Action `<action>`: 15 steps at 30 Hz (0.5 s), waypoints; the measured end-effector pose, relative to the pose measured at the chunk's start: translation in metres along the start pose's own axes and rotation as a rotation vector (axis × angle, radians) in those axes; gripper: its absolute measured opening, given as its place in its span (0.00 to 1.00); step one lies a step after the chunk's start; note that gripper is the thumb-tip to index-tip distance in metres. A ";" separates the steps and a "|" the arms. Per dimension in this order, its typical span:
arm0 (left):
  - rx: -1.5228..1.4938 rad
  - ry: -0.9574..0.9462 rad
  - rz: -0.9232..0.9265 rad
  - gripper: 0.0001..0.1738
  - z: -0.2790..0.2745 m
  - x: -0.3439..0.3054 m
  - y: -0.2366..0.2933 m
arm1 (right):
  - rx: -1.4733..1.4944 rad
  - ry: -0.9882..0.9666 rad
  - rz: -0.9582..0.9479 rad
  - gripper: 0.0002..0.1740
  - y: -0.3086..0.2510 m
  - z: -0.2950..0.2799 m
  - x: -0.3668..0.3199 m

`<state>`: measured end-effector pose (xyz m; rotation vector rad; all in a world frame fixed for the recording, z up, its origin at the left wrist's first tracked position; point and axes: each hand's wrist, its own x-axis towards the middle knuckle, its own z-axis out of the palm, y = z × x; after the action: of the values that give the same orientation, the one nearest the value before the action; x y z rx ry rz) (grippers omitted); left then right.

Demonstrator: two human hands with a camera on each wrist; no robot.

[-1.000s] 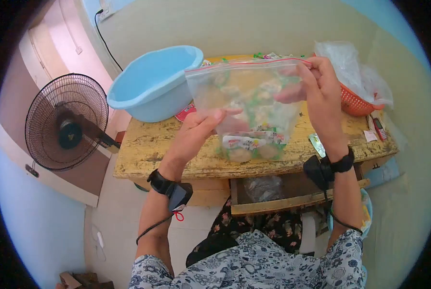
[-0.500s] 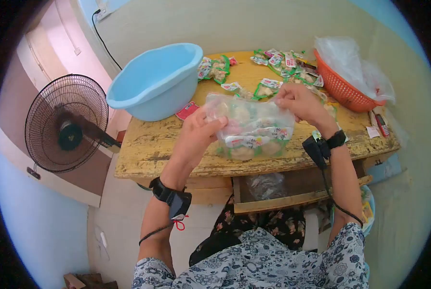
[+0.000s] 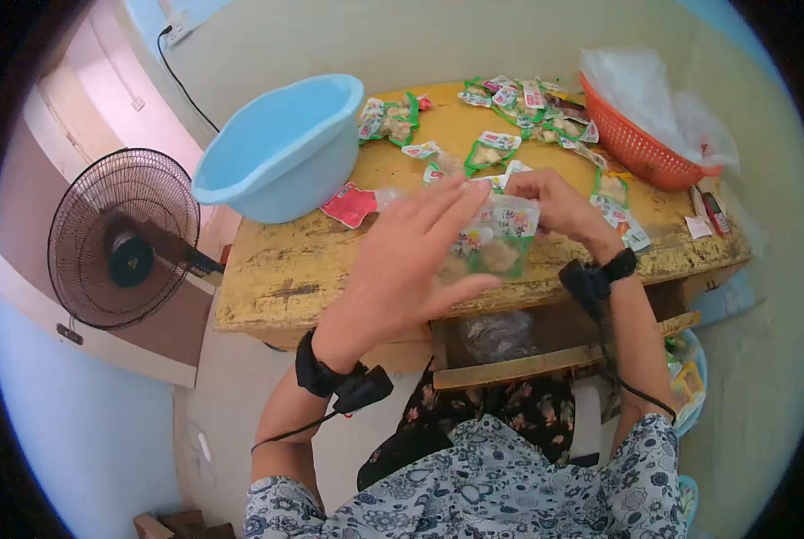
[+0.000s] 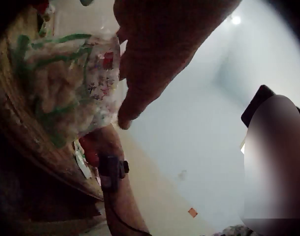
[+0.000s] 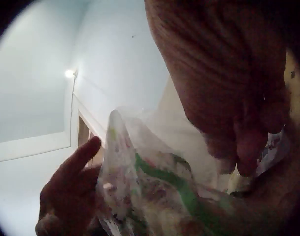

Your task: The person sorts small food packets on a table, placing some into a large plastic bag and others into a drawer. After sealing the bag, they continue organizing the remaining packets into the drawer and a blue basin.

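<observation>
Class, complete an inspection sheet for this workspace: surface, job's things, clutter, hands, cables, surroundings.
Surface: yellow table, worn; drawer open.
Job's things: clear bag, green-edged packets inside.
Clutter: loose packets, blue basin, orange basket with clear plastic.
Left hand: fingers straight, before the bag.
Right hand: fingers curled by the bag; grip unclear.
Cables: black cable on wall; cords along both forearms.
Surroundings: fan left of table.

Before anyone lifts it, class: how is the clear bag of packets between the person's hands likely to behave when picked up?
The clear bag will probably flop and fold, since its thin film looks creased in the right wrist view. Its load may shift unevenly, as lumpy, green-edged packets show through it.
</observation>
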<state>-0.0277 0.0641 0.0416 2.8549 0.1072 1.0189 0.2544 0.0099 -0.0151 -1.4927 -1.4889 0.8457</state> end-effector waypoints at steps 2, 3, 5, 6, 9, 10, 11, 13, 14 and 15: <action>-0.079 -0.091 -0.072 0.52 0.006 0.002 -0.010 | -0.003 0.011 0.004 0.03 0.007 -0.001 -0.003; -0.118 -0.138 -0.108 0.52 0.009 0.004 -0.016 | 0.023 0.020 0.035 0.03 0.007 0.002 -0.005; -0.035 -0.106 -0.112 0.46 0.008 0.008 -0.024 | 0.049 0.033 0.047 0.04 0.012 0.002 -0.010; 0.007 -0.089 -0.118 0.44 0.008 0.009 -0.027 | 0.047 0.034 0.028 0.04 0.015 0.003 -0.011; -0.061 -0.302 -0.297 0.35 0.004 0.006 -0.038 | 0.055 0.047 0.015 0.06 0.023 0.009 -0.015; -0.034 -0.311 -0.285 0.36 0.003 0.005 -0.043 | 0.061 0.057 0.020 0.06 0.023 0.012 -0.017; -0.008 -0.321 -0.273 0.37 0.002 0.004 -0.047 | 0.077 0.061 0.015 0.06 0.024 0.014 -0.020; -0.071 -0.362 -0.327 0.37 0.000 0.006 -0.045 | 0.111 0.069 0.010 0.06 0.021 0.017 -0.025; -0.160 -0.391 -0.395 0.36 -0.003 0.005 -0.039 | 0.125 0.100 -0.001 0.06 0.023 0.019 -0.028; -0.249 -0.418 -0.465 0.36 -0.005 0.003 -0.034 | 0.138 0.129 -0.013 0.05 0.023 0.021 -0.030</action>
<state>-0.0292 0.0987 0.0431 2.5631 0.5334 0.3154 0.2434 -0.0159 -0.0478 -1.4071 -1.3176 0.8127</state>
